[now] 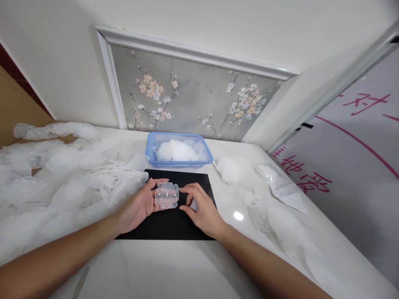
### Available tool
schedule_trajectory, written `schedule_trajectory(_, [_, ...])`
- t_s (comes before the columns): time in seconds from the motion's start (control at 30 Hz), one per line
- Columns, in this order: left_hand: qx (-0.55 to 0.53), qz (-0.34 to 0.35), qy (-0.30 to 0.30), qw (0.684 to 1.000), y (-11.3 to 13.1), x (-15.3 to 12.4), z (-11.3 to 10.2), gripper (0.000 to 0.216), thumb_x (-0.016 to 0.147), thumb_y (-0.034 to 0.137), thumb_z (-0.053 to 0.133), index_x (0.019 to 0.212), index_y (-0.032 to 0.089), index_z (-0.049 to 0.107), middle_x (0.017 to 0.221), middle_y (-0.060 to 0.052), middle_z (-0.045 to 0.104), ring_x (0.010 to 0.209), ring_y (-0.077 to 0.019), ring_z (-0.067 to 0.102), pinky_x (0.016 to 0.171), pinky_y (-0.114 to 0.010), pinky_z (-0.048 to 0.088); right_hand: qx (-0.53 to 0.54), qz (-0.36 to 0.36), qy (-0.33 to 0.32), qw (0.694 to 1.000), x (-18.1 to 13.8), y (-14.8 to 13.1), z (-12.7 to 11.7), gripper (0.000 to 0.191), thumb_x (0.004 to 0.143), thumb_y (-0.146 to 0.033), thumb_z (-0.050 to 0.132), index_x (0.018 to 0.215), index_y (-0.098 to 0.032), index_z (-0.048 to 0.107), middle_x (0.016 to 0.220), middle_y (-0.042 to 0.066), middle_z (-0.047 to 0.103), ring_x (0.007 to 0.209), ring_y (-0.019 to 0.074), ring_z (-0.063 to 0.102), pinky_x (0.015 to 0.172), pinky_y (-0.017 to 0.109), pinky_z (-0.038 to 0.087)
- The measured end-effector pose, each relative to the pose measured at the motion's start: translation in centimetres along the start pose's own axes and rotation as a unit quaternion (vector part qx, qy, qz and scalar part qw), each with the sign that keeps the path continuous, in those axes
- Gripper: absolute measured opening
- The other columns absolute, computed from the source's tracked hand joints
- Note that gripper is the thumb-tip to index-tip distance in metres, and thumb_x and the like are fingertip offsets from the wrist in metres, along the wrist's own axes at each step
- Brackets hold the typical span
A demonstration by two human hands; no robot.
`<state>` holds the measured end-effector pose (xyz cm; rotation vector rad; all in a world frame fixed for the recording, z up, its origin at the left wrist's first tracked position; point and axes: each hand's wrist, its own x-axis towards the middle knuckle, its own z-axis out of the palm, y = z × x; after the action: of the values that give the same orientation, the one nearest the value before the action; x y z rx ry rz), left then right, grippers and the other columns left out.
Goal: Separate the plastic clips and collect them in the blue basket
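A clear, frosted plastic piece [167,195] with rounded corner tabs and small round marks rests on the fingers of my left hand [144,204]. The left palm faces up, with the thumb along the upper edge of the piece. My right hand [201,209] is just right of it, its fingertips close to the right edge. The right thumb and index finger are curved and apart. A pale patch shows beneath the right fingers; I cannot make out what it is. Both hands are over a black mat [174,228] on the white marbled table [149,268].
A blue basket [179,164] holding white translucent pieces stands behind the mat. Heaps of frosted plastic pieces [68,182] cover the left side. More filmy white plastic [280,224] and a clear bag [280,187] lie at right. A whiteboard [352,153] with red writing borders the table.
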<state>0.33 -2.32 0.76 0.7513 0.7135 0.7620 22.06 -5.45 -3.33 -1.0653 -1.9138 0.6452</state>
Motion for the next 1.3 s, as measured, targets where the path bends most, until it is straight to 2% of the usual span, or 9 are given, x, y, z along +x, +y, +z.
schedule_trajectory(0.37, [0.016,-0.008,0.013,1.000,0.0,-0.2,0.1,0.048,0.094,0.056,0.048,0.126,0.020,0.054,0.126,-0.014,0.065,0.116,-0.0313,0.063,0.102,-0.053,0.045,0.021,0.055,-0.014,0.998,0.1,0.2,0.4,0.040,0.084,-0.008,0.056,0.119,-0.028,0.053,0.113,0.006,0.053,0.079,0.0156,0.060,0.083,0.039,0.054])
schedule_trajectory(0.73, [0.009,-0.004,-0.013,1.000,0.0,-0.2,0.0,0.045,0.096,0.055,0.044,0.123,0.020,0.055,0.124,-0.012,0.065,0.115,-0.0274,0.063,0.104,-0.050,0.045,0.022,-0.009,-0.045,0.999,-0.1,-0.3,0.9,0.039,0.087,-0.009,0.052,0.117,-0.032,0.062,0.139,0.010,0.046,0.079,0.0168,0.060,0.078,0.040,0.055])
schedule_trajectory(0.8, [0.034,-0.012,-0.025,0.999,-0.3,-0.2,-0.1,0.048,0.096,0.057,0.042,0.125,0.021,0.054,0.127,-0.013,0.063,0.118,-0.0283,0.061,0.104,-0.050,0.045,0.023,-0.018,-0.036,0.999,0.1,-0.7,0.8,0.025,0.090,-0.014,0.054,0.105,-0.030,0.068,0.135,0.009,0.054,0.086,0.0197,0.060,0.080,0.041,0.054])
schedule_trajectory(0.9, [0.178,0.027,-0.012,0.984,-0.9,-0.4,-0.2,0.048,0.095,0.057,0.044,0.129,0.025,0.054,0.129,-0.011,0.062,0.116,-0.0289,0.062,0.105,-0.051,0.044,0.046,0.040,0.032,0.998,0.5,-1.1,0.2,0.014,0.093,-0.027,0.056,0.090,-0.027,0.069,0.104,0.008,0.067,0.088,0.0218,0.060,0.077,0.039,0.051])
schedule_trajectory(0.97, [0.357,0.116,0.011,0.927,-1.0,-0.5,-0.4,0.039,0.095,0.048,0.049,0.127,0.028,0.058,0.128,-0.010,0.063,0.115,-0.0290,0.061,0.106,-0.051,0.041,0.091,0.123,0.079,0.985,0.8,-1.1,-0.3,0.014,0.091,-0.036,0.060,0.085,-0.025,0.066,0.081,0.004,0.065,0.075,0.0194,0.059,0.068,0.034,0.049])
schedule_trajectory(1.07, [0.593,0.262,0.057,0.760,-0.4,-0.6,-0.8,0.026,0.093,0.034,0.053,0.113,0.029,0.069,0.132,-0.011,0.062,0.128,-0.0342,0.050,0.111,-0.055,0.030,0.207,0.236,0.074,0.946,1.3,-0.5,-1.0,0.024,0.087,-0.046,0.063,0.083,-0.022,0.060,0.066,-0.001,0.061,0.053,0.0137,0.053,0.053,0.028,0.043])
schedule_trajectory(1.13, [0.668,0.310,0.110,0.668,0.4,-0.3,-1.2,0.024,0.090,0.030,0.056,0.108,0.028,0.072,0.142,-0.011,0.055,0.139,-0.0393,0.037,0.114,-0.059,0.021,0.268,0.272,0.055,0.922,1.5,0.0,-1.2,0.028,0.084,-0.048,0.065,0.086,-0.021,0.060,0.066,-0.002,0.063,0.045,0.0113,0.052,0.049,0.026,0.041])
schedule_trajectory(1.2, [0.699,0.322,0.155,0.620,1.2,0.0,-1.8,0.026,0.087,0.031,0.060,0.109,0.028,0.072,0.152,-0.012,0.046,0.144,-0.0441,0.027,0.113,-0.063,0.017,0.304,0.281,0.046,0.909,1.6,0.5,-1.3,0.030,0.081,-0.048,0.068,0.091,-0.020,0.062,0.071,-0.002,0.066,0.045,0.0103,0.054,0.050,0.025,0.042])
schedule_trajectory(1.3, [0.723,0.310,0.182,0.590,1.8,0.5,-2.7,0.034,0.085,0.039,0.063,0.115,0.025,0.070,0.154,-0.016,0.041,0.141,-0.0492,0.029,0.110,-0.065,0.017,0.342,0.283,0.037,0.895,1.6,0.9,-1.5,0.033,0.080,-0.042,0.068,0.105,-0.021,0.063,0.080,-0.001,0.069,0.048,0.0099,0.058,0.055,0.026,0.047])
